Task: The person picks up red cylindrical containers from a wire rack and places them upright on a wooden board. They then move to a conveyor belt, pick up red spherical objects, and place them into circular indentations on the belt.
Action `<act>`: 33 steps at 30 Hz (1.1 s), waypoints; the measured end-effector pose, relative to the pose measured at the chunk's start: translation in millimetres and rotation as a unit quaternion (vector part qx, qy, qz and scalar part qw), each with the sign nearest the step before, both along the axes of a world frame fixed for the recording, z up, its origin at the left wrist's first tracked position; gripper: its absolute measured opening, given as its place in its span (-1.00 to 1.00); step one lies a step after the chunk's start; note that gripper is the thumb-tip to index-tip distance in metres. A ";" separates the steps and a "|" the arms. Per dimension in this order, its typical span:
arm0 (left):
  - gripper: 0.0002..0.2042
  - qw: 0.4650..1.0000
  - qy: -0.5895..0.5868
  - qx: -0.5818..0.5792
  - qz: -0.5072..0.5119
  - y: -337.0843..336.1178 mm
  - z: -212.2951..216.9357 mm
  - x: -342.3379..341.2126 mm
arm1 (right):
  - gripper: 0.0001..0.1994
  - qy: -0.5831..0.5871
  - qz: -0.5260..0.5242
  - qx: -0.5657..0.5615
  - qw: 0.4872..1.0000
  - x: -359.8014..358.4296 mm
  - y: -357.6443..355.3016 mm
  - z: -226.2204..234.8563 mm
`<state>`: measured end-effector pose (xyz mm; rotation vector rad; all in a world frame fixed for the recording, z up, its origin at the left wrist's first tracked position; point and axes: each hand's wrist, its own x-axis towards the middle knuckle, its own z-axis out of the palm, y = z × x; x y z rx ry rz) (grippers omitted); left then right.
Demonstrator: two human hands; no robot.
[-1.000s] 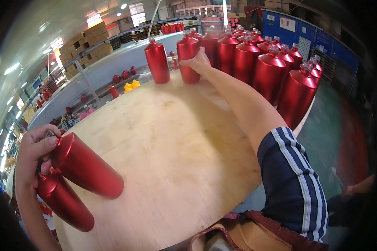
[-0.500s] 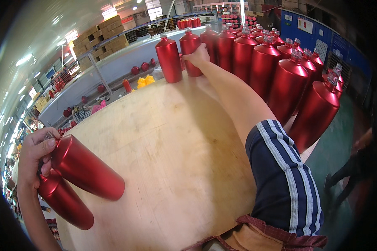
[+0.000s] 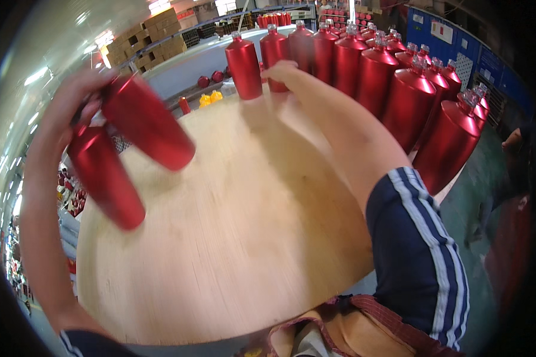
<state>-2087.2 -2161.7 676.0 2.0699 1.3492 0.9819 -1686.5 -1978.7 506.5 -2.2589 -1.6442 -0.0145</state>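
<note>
– gripping two red bottles (image 3: 149, 122) on my left side: left hand (image 3: 77, 98) closed around their upper ends, necks mostly hidden. both tilted, bases slanting down to the right, over the left part of a pale wooden board (image 3: 238, 226). one higher, one lower; hand and bottles blurred.

– bases touching the board, or clear of it?

– cannot tell from my feed.

– and my right hand (image 3: 283, 72)?

– stretched to the far edge, at the lower half of an upright red bottle (image 3: 275, 49). whether the fingers grip it, i cannot tell.

– neighbours?

– near it on the left, one more upright bottle (image 3: 244, 68). on the right, a crowded group of red bottles (image 3: 411, 101), upright, pale tops, along the board's right side.

– further out?

– past the far edge, yellow items (image 3: 210, 99), too small to name. stacked cardboard boxes (image 3: 161, 33) in the left background, blue panels (image 3: 438, 33) in the right. nearer me, a navy sleeve (image 3: 417, 238) with pale stripes on the right arm.
</note>
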 end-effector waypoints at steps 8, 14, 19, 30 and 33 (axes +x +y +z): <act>-0.77 0.996 -0.047 -0.039 -0.071 150.8 -22.2 102.9 | -0.46 -0.025 0.297 0.151 0.942 -85.8 -294.8 74.0; -0.76 0.994 -0.065 -0.073 -0.041 213.5 -35.7 139.9 | -0.36 0.248 0.147 0.249 0.925 -22.7 -526.4 46.8; -0.82 0.995 -0.028 -0.092 -0.024 234.2 -45.9 150.3 | -0.45 0.065 -0.173 0.347 0.919 73.0 -686.3 -43.3; -0.84 0.988 -0.046 -0.145 -0.006 238.0 -45.0 149.6 | -0.46 0.285 -0.372 0.412 0.781 128.9 -711.1 -200.3; -0.84 0.993 -0.004 -0.120 -0.019 234.1 -46.0 151.0 | -0.48 0.369 -0.346 0.414 0.757 137.1 -694.4 -208.4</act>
